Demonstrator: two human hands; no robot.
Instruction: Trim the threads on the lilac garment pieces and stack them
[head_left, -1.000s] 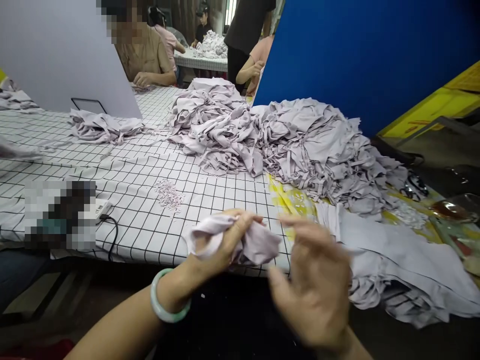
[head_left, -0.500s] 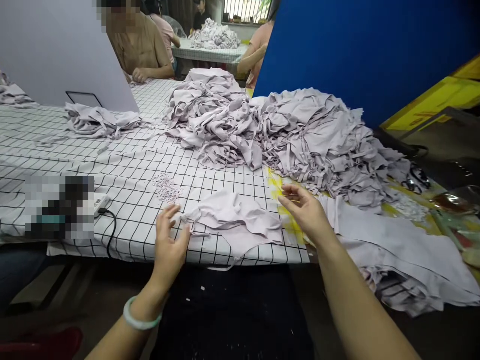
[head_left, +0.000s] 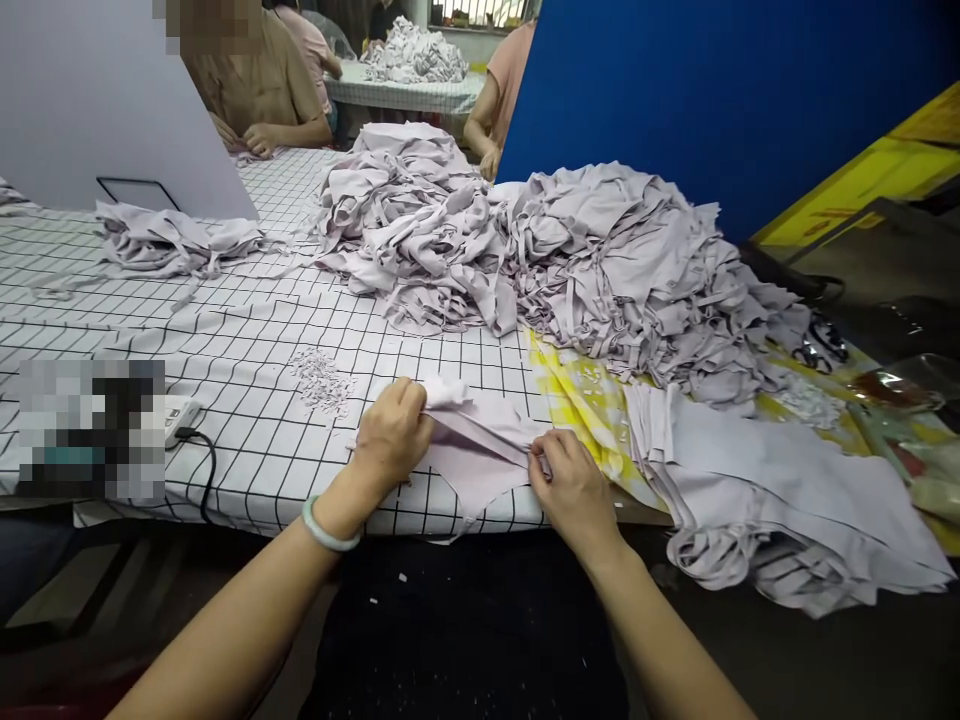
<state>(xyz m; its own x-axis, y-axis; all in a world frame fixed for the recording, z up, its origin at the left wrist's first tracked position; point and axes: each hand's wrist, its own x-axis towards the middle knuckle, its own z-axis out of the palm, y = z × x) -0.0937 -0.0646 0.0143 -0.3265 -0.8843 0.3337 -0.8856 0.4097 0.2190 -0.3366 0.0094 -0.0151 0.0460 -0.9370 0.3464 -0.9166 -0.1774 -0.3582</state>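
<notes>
A pale lilac piece of fabric (head_left: 472, 465) lies at the table's front edge, its lower tip hanging over. My left hand (head_left: 394, 428), with a pale green bangle on the wrist, is closed on the fabric's left end. At the right end, the thumb and fingers of my right hand (head_left: 566, 475) pinch its edge. Between the hands the upper edge is drawn into a taut fold. Just left of the fabric is a scatter of tiny pale scraps (head_left: 322, 382). To the right, a stack of similar fabric pieces (head_left: 780, 480) hangs partly over the edge.
Two big heaps of lilac fabric, a left heap (head_left: 420, 230) and a right heap (head_left: 622, 270), fill the back of the grid-patterned tablecloth (head_left: 255, 350). A white power strip (head_left: 181, 418) with a black cable lies left. A blue panel (head_left: 712, 110) stands behind; co-workers sit beyond.
Both hands, open and apart from the fabric before, have closed on its two ends. My left hand moved right and up, my right hand left and down. The view shifted slightly.
</notes>
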